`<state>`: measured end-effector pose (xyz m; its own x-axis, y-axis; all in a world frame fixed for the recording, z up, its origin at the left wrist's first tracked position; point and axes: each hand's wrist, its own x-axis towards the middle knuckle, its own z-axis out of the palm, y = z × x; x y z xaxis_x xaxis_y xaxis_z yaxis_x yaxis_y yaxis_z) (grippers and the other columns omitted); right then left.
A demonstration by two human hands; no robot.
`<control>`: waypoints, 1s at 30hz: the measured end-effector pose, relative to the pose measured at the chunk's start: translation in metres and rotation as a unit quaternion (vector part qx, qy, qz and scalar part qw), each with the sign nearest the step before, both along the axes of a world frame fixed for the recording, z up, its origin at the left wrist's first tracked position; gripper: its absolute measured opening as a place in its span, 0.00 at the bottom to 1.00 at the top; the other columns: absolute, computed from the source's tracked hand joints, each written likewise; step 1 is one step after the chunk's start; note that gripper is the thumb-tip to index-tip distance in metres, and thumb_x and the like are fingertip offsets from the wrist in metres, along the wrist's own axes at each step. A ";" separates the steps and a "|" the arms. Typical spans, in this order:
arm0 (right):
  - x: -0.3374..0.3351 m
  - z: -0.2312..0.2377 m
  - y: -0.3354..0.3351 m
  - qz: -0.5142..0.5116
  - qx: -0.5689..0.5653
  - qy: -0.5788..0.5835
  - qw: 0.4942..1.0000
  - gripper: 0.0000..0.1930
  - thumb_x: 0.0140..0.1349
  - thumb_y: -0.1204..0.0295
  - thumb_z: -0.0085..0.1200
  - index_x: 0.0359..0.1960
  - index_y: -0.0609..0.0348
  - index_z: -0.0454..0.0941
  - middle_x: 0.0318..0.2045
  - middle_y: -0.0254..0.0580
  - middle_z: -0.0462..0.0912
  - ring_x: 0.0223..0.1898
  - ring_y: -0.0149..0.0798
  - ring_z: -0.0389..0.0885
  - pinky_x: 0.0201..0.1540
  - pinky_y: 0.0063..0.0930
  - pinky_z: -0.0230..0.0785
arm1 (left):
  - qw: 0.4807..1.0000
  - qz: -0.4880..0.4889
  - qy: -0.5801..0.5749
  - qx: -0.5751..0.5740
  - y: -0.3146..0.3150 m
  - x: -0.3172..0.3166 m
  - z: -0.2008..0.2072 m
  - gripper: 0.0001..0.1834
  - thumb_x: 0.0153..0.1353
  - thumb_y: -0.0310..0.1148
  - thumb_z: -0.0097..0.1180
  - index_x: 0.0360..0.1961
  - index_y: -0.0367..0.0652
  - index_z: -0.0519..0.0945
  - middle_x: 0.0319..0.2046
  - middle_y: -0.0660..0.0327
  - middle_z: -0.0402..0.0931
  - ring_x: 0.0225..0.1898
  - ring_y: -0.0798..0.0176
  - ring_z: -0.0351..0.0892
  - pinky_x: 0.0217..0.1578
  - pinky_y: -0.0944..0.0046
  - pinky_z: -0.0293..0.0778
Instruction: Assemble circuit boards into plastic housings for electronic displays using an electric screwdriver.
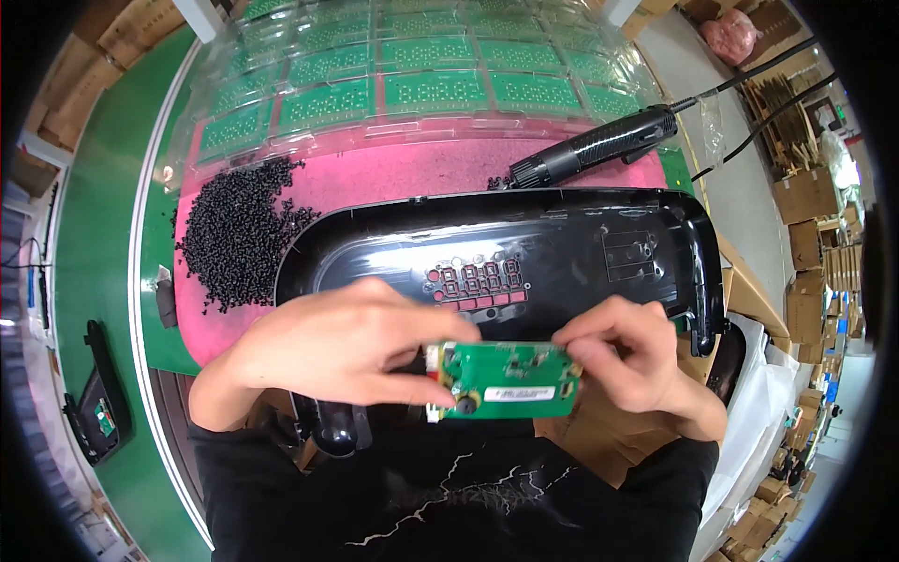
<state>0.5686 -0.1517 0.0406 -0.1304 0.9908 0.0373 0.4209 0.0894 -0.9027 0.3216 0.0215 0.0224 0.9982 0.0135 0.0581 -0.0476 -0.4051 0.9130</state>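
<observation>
Green circuit board (510, 370) between the fingers (599, 358)

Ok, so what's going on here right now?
A person's left hand holds a green circuit board at its left end, the right hand at its right. A black plastic housing lies on the pink mat; a heap of small black screws sits to its left, an electric screwdriver behind it.

The left hand (342, 339) and right hand (629, 361) hold a green rectangular circuit board (515, 375) by its ends, at the near side of a glossy black plastic housing (562, 253); a heap of tiny black screw-like pieces (234, 229) lies on a pink mat (412, 161); a black cylindrical screwdriver (599, 147) rests beyond the housing.
</observation>
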 end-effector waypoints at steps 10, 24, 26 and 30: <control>0.014 -0.020 0.015 -0.047 -0.106 0.234 0.965 0.22 0.55 0.78 0.70 0.50 0.64 0.74 0.37 0.40 0.83 0.35 0.27 0.81 0.37 0.21 0.73 | 0.979 0.187 0.000 0.084 0.007 0.006 0.001 0.37 0.34 0.31 0.77 0.52 0.38 0.81 0.36 0.62 0.76 0.24 0.70 0.65 0.23 0.70 0.61; 0.014 -0.036 0.040 -0.018 0.063 -0.196 0.979 0.33 0.45 0.73 0.72 0.55 0.60 0.73 0.55 0.48 0.73 0.56 0.53 0.71 0.60 0.41 0.64 | 0.934 0.238 0.122 0.237 0.004 0.009 -0.003 0.36 0.34 0.32 0.76 0.50 0.42 0.76 0.47 0.59 0.73 0.38 0.47 0.78 0.36 0.54 0.75; 0.015 -0.038 0.040 -0.020 0.064 -0.209 0.976 0.32 0.45 0.72 0.72 0.55 0.61 0.73 0.55 0.48 0.73 0.56 0.53 0.71 0.60 0.41 0.64 | 0.932 0.238 0.136 0.236 0.003 0.010 -0.002 0.36 0.34 0.33 0.76 0.50 0.42 0.75 0.47 0.59 0.73 0.40 0.45 0.78 0.38 0.52 0.75; 0.014 -0.036 0.042 -0.016 0.060 -0.211 0.976 0.32 0.45 0.73 0.72 0.55 0.62 0.73 0.55 0.48 0.73 0.56 0.53 0.70 0.60 0.41 0.64 | 0.931 0.238 0.130 0.245 0.004 0.011 -0.001 0.37 0.34 0.34 0.77 0.50 0.42 0.76 0.47 0.59 0.73 0.40 0.46 0.78 0.37 0.53 0.75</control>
